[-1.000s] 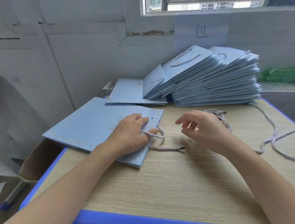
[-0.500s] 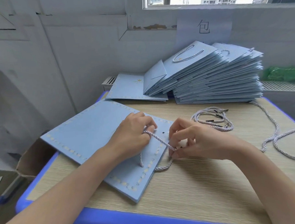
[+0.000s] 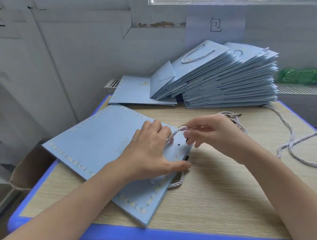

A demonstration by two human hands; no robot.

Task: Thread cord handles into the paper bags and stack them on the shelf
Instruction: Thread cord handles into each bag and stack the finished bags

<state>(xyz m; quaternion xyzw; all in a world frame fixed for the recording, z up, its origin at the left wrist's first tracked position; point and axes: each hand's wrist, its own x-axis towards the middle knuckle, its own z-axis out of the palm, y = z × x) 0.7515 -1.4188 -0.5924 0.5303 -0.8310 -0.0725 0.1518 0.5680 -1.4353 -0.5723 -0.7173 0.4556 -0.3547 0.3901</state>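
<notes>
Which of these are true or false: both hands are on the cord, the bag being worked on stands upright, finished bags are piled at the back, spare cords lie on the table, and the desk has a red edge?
1. Both hands hold the cord. True: the left hand and right hand grip the cord above the bag.
2. The flat bag stands upright. False: it lies flat on the table.
3. A stack of bags sits at the back. True.
4. Loose cords lie to the right. True.
5. The table edge is red. False: it is blue.
</notes>
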